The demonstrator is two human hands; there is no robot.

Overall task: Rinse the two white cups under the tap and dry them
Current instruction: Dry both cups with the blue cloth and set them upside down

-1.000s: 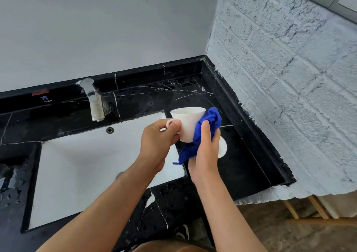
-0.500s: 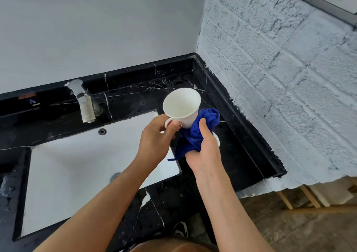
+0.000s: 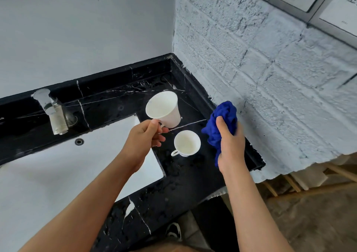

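Note:
My left hand (image 3: 144, 138) pinches the handle of a white cup (image 3: 164, 110), held in the air above the counter and tipped so its mouth faces me. A second white cup (image 3: 187, 143) stands upright on the black marble counter (image 3: 185, 186), just below and to the right of the held one. My right hand (image 3: 230, 145) grips a bunched blue cloth (image 3: 222, 120) to the right of both cups, apart from them and close to the brick wall.
A white sink basin (image 3: 58, 170) lies to the left, with a chrome tap (image 3: 53, 112) behind it; no water runs. A white painted brick wall (image 3: 270, 78) borders the counter on the right. The counter surface carries water drops.
The blue cloth has come off the held cup and moved right with my right hand. The held cup has tipped its mouth toward me. The second cup, hidden before, now shows on the counter.

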